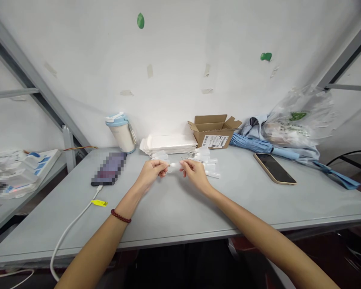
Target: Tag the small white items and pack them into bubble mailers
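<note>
Between my two hands is a small translucent white plastic bottle (175, 165), held level just above the grey table (180, 212). My left hand (154, 170) pinches its left end, where a thin tip seems to be. At the bottle's right end, my right hand (195, 172) is closed in a pinch, its fingertips covering that end. Similar small bottles (212, 174) lie in a loose group just behind and right of my right hand. More of them (159, 155) lie behind my left hand, partly hidden by it.
Behind the bottles are stacked white packets (170, 143) and an open cardboard box (214, 136). A tumbler (122, 134) and a charging phone (110, 168) stand to the left. To the right are another phone (274, 168), a folded blue umbrella (252, 143) and a plastic bag (301, 120).
</note>
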`<state>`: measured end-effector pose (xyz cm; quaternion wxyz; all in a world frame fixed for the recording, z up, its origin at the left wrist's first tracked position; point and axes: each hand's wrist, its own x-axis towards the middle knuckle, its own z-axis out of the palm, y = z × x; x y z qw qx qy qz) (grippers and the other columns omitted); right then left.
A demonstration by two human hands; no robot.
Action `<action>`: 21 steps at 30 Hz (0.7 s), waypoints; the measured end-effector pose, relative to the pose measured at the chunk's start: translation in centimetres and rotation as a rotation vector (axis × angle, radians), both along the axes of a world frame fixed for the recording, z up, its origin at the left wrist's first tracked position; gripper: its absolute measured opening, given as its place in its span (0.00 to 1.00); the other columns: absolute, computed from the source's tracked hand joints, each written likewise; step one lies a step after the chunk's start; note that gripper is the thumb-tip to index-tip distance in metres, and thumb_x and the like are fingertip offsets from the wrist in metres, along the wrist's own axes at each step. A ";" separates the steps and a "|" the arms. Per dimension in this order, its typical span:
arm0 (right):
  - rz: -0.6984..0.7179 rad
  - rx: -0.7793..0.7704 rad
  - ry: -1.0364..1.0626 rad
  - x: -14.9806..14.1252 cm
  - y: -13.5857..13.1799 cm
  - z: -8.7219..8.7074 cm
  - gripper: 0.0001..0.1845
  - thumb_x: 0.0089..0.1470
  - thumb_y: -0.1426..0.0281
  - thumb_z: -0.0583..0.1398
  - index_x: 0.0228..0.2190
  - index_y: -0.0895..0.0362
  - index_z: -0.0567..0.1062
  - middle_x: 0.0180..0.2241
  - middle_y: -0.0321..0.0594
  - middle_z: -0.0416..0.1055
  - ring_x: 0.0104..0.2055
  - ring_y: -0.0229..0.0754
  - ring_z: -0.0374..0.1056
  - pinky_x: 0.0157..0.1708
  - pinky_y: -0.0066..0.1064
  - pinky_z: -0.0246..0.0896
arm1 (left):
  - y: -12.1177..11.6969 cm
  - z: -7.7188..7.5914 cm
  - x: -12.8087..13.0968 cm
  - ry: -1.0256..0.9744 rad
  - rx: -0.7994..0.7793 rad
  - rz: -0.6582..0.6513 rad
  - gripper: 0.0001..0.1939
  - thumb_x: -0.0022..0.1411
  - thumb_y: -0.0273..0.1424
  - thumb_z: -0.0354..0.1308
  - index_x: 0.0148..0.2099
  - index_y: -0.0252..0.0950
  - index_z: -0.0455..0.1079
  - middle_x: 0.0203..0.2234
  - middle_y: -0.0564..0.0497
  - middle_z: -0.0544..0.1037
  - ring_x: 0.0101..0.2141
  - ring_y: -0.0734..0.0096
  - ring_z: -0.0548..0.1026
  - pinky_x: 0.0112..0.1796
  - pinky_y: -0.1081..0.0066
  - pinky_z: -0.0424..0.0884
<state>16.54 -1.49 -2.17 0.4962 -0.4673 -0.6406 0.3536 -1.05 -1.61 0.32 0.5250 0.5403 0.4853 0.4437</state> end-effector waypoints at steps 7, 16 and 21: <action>0.053 -0.005 0.020 0.4 0.1 0.9 0.17 0.55 0.58 0.54 0.28 0.59 0.73 0.22 0.37 0.72 0.19 0.34 0.63 0.23 0.26 0.56 | 0.4 0.8 -1.0 -0.088 -0.050 -0.037 0.14 0.49 0.40 0.63 0.30 0.31 0.75 0.22 0.51 0.73 0.23 0.77 0.67 0.27 0.74 0.62; 0.046 0.012 0.016 0.4 0.2 0.8 0.18 0.55 0.58 0.54 0.29 0.59 0.73 0.21 0.36 0.71 0.20 0.35 0.64 0.25 0.26 0.57 | 0.2 1.2 -1.1 0.045 -0.013 -0.040 0.15 0.47 0.40 0.65 0.24 0.32 0.71 0.21 0.51 0.72 0.23 0.76 0.66 0.28 0.73 0.62; 0.020 0.026 -0.006 0.2 -0.1 0.3 0.16 0.55 0.59 0.54 0.28 0.59 0.73 0.19 0.35 0.69 0.19 0.35 0.64 0.25 0.26 0.57 | 0.0 0.8 -0.7 0.095 0.005 -0.048 0.14 0.46 0.39 0.64 0.22 0.32 0.70 0.20 0.52 0.71 0.21 0.78 0.64 0.27 0.73 0.62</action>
